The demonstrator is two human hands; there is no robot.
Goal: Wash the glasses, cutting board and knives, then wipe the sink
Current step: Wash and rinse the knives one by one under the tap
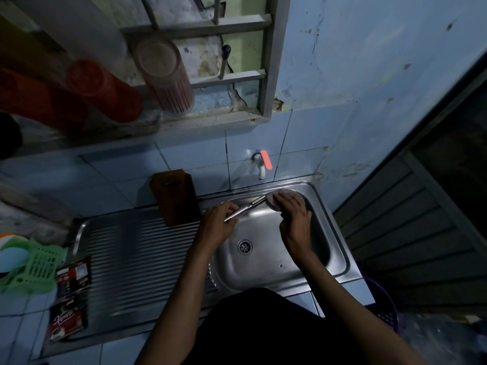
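Green basket sits far left, then coffee sachets on the drainboard, cutting board leaning on the tiles. Over the sink, left hand has its grip curled around a steel knife; right hand grips a sponge against the blade.

A white tap with an orange lever sits on the tiles just beyond the hands. Far left of them lie a green basket and dark sachets. Red tumblers stand up left.
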